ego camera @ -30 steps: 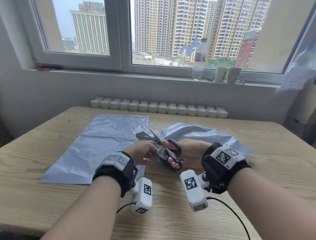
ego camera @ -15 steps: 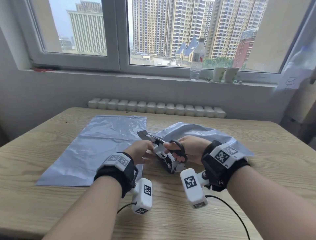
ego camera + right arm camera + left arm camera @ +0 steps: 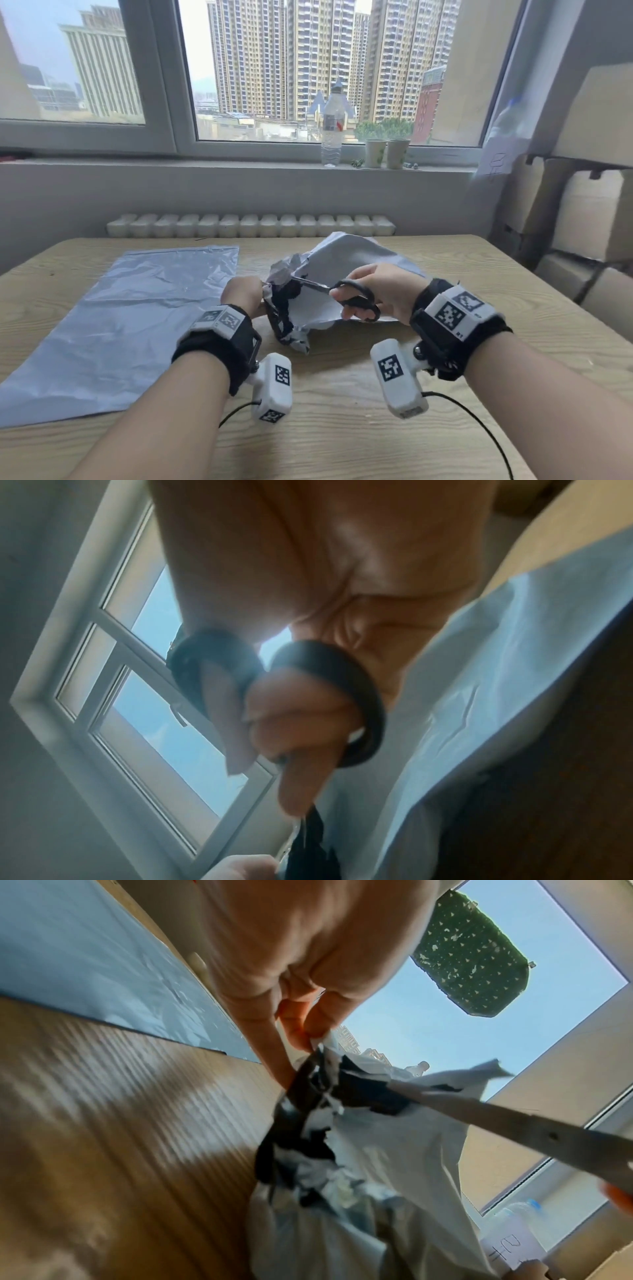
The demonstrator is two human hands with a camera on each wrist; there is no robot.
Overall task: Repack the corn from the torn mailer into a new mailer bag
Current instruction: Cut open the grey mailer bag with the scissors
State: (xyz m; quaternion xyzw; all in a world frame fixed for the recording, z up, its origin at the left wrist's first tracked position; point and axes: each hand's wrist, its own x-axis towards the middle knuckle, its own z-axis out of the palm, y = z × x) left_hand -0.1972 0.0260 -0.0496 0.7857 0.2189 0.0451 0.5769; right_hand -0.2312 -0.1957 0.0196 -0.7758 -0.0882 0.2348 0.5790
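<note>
The left hand (image 3: 241, 295) pinches the ragged edge of the torn mailer (image 3: 346, 270); the right hand (image 3: 383, 294) grips scissors (image 3: 337, 294) cutting it. The film looks thin, soft and slippery, so hold near the cut. The corn is hidden inside. The new mailer (image 3: 120, 325) lies flat on the counter (image 3: 342, 428).

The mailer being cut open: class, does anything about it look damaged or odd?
Yes. The torn mailer is crumpled and ragged at its left end, its dark lining exposed where the left hand pinches it. The right hand holds scissors with the blades at that tear. The new mailer lies flat beside it.
</note>
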